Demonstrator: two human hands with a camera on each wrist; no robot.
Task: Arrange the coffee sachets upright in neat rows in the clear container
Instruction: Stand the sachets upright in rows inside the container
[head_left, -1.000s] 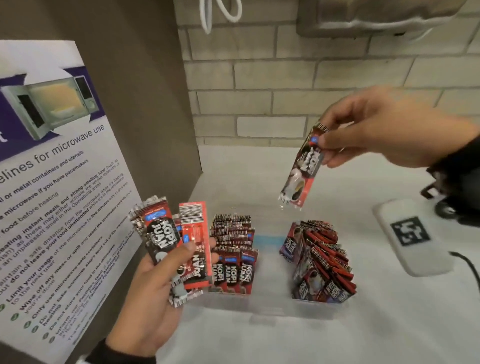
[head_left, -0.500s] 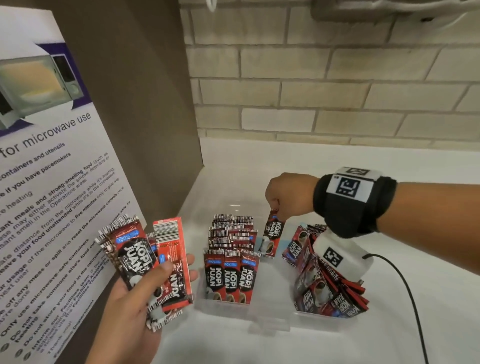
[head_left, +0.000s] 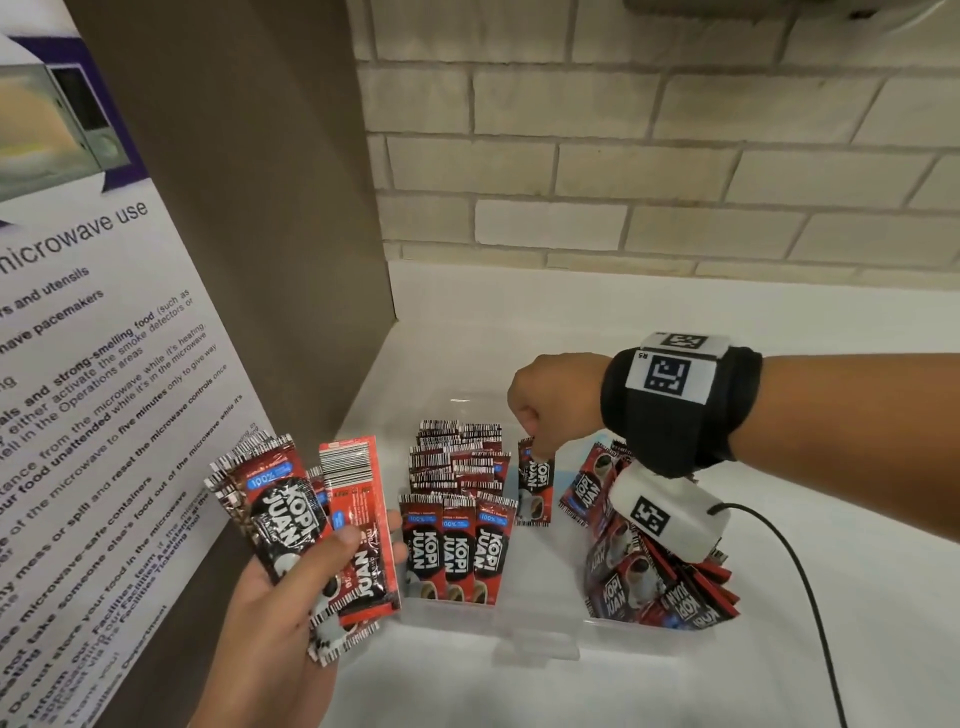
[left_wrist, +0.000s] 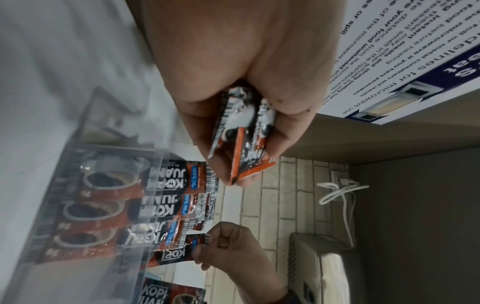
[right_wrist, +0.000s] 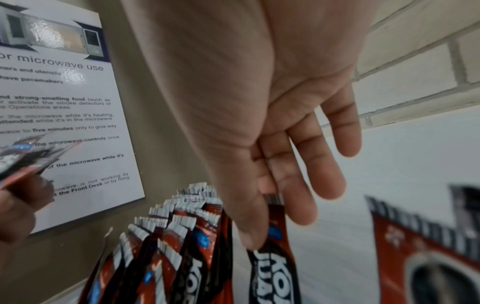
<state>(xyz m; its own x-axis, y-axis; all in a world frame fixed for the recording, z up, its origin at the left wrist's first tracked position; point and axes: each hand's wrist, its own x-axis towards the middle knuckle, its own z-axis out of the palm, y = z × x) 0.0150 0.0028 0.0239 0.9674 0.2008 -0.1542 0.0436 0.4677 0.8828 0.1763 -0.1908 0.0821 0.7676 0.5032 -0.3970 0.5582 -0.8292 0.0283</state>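
A clear container (head_left: 535, 621) sits on the white counter. Red-and-black coffee sachets stand upright in rows (head_left: 457, 499) at its left side, and a looser leaning heap of sachets (head_left: 644, 571) fills its right side. My right hand (head_left: 545, 400) pinches the top of a single sachet (head_left: 535, 483) by thumb and forefinger, holding it upright in the gap just right of the rows; the pinched sachet (right_wrist: 275, 257) shows in the right wrist view too. My left hand (head_left: 291, 613) grips a fanned bunch of sachets (head_left: 306, 519) left of the container, also as the bunch (left_wrist: 241, 135).
A microwave-use poster (head_left: 88, 338) on a brown panel stands close on the left. A brick wall (head_left: 649, 156) runs behind the counter. A black cable (head_left: 810, 597) trails from the white wrist device (head_left: 670, 514) across the counter at right.
My right hand came down from above the container with the single sachet and has lowered it further into the gap beside the upright rows. The left hand kept its bunch roughly in place.
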